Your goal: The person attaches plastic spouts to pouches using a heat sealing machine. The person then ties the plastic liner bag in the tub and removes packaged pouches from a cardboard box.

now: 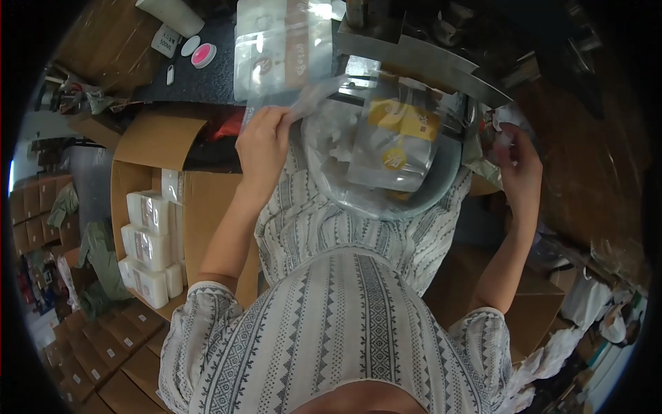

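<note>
The left hand (265, 138) is closed, thumb against fingers, on one end of a translucent plastic bag (321, 96). From this grip the bag extends toward the far left rim of the round plastic basin (447, 183), which sits at the wearer's lap. The right hand (520, 162) is positioned right of the basin, fingers bent around a small pale item (505, 136); whether the fingertips are clamped on it cannot be told.

Clear bags with yellow printed panels (393, 134) lie in the basin, between the two hands and apart from both. A stack of printed clear bags (284, 41) lies beyond the basin to the left, just past the left hand. A metal machine frame (420, 55) stands directly beyond the basin. Left of the basin, an open cardboard carton (214, 214) contains white packs (148, 234).
</note>
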Demonstrator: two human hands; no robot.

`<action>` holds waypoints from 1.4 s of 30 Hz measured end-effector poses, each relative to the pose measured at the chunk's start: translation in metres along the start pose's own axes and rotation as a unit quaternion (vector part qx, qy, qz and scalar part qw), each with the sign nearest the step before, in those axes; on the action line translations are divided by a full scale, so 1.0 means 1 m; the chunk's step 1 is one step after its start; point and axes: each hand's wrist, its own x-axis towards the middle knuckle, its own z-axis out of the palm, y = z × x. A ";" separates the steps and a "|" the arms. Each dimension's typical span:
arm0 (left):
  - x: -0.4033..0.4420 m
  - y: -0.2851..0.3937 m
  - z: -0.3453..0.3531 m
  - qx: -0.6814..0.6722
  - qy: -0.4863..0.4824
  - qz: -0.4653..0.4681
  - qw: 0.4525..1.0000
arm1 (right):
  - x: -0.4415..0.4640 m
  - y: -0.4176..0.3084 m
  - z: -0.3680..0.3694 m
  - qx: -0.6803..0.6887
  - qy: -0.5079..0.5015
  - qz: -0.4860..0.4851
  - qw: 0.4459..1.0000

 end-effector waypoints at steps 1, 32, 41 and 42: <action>0.000 0.007 -0.001 0.000 0.001 -0.001 1.000 | -0.003 -0.009 0.004 0.109 -0.029 -0.033 0.993; 0.034 -0.022 0.065 0.006 0.037 0.075 0.997 | 0.030 0.055 0.017 -0.224 0.047 -0.043 0.973; 0.001 0.001 0.001 0.038 0.001 -0.003 0.999 | -0.001 -0.021 0.009 0.106 -0.030 -0.087 0.990; 0.000 0.014 0.000 0.013 0.013 0.026 1.000 | -0.006 -0.044 0.017 0.139 -0.059 -0.119 0.981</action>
